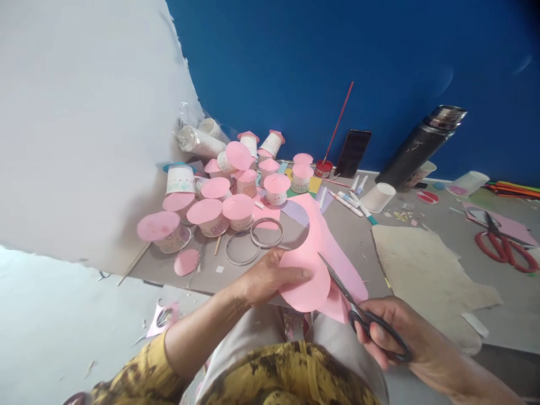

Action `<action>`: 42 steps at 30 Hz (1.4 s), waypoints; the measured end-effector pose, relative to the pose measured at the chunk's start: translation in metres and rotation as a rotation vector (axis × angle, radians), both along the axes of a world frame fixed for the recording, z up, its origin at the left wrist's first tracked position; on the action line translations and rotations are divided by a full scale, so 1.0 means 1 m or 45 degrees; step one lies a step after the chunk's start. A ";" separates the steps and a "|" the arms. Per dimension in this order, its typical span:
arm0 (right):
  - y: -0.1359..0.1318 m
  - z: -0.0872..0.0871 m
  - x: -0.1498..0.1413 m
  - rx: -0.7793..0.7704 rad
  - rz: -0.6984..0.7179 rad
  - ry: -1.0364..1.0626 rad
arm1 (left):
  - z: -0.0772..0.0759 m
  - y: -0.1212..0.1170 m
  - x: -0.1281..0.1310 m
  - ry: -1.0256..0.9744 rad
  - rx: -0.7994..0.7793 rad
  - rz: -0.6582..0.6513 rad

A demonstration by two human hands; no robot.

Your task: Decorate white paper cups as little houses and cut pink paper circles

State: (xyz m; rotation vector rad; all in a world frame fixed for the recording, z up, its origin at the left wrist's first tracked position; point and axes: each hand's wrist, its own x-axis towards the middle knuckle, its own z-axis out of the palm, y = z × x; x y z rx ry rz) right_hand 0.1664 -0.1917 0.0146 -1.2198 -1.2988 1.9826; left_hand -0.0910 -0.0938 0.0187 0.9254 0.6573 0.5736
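My left hand (265, 277) pinches a sheet of pink paper (307, 284), thumb on top, above my lap at the table's front edge. A rounded piece is partly cut out of the sheet, and a long strip of it runs up to the right. My right hand (390, 332) is closed round the black handles of a pair of scissors (343, 289). The blades lie at the paper, their tip at the inner edge of the rounded piece. Two metal rings (267, 232) lie on the table just beyond my left hand.
Several decorated paper cups (206, 216) with pink paper tops crowd the left. Behind them lie stacked white cups (198, 140). At the back stand a phone (353, 153) and a black flask (415, 149). On the right are a beige cloth (426, 275) and red-handled scissors (502, 247).
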 end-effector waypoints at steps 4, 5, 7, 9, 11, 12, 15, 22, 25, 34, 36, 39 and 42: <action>-0.001 -0.004 0.004 0.031 0.021 -0.046 | -0.002 0.001 0.000 -0.008 -0.012 -0.013; -0.001 -0.005 0.005 0.039 0.023 -0.060 | -0.002 0.001 0.000 -0.006 -0.021 -0.021; -0.002 -0.007 0.007 0.048 0.019 -0.077 | -0.001 0.002 0.000 -0.003 -0.032 -0.040; -0.002 -0.007 0.009 0.045 0.015 -0.088 | 0.000 0.002 -0.001 -0.008 -0.032 -0.054; -0.003 -0.007 0.009 0.036 0.020 -0.093 | 0.001 0.003 -0.001 -0.014 -0.031 -0.067; -0.003 -0.007 0.009 0.031 0.020 -0.092 | 0.001 0.003 -0.001 -0.016 -0.033 -0.073; -0.002 -0.006 0.009 0.027 0.012 -0.090 | 0.000 0.003 -0.002 -0.016 -0.028 -0.082; -0.003 -0.008 0.009 0.035 0.007 -0.101 | -0.003 0.006 -0.005 -0.001 0.026 -0.134; -0.002 -0.006 0.009 0.025 0.016 -0.104 | -0.001 0.006 -0.005 0.015 0.054 -0.117; 0.000 -0.002 0.007 0.030 0.030 -0.099 | 0.001 0.008 -0.006 0.062 0.154 -0.168; -0.001 -0.005 0.009 0.039 0.030 -0.111 | 0.002 0.008 -0.006 0.083 0.152 -0.166; -0.003 -0.009 0.010 0.027 0.025 -0.116 | 0.003 0.008 -0.007 0.099 0.143 -0.166; -0.004 -0.010 0.012 0.014 0.013 -0.114 | 0.003 0.009 -0.008 0.122 0.137 -0.163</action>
